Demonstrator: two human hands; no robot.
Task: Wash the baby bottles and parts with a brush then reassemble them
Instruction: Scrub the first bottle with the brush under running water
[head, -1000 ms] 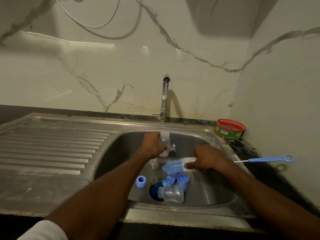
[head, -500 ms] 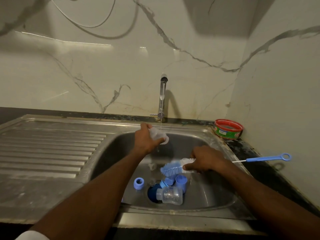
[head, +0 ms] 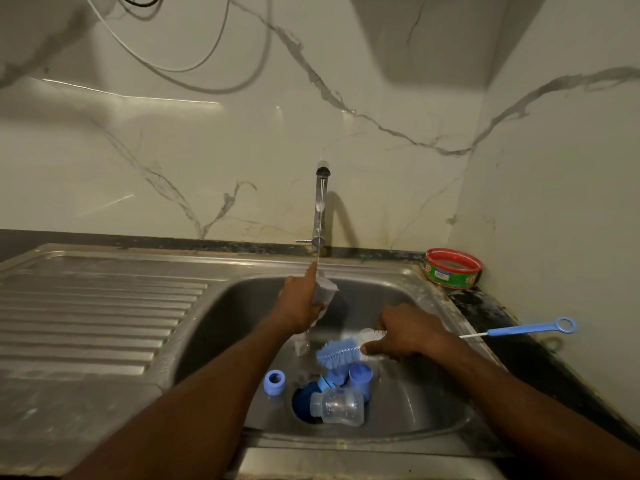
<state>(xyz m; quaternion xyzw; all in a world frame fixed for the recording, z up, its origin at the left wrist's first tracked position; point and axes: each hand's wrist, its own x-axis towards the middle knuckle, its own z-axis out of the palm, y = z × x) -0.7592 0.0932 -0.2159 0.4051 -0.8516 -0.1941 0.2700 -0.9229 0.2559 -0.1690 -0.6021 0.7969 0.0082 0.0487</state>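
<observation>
At the sink's (head: 433, 299) ten o'clock, the left hand (head: 301, 303) grasps a clear bottle (head: 323, 292) in curled fingers under the thin stream from the tap (head: 320, 206). At three o'clock from it the right hand (head: 403, 336) is clenched round the brush (head: 341, 351), whose long axis runs nine to three, bristles toward the bottle and nearer it than anything else. At six o'clock lie a blue ring (head: 274, 382), a blue cap (head: 360, 375) and a second bottle (head: 337, 407) on its side.
</observation>
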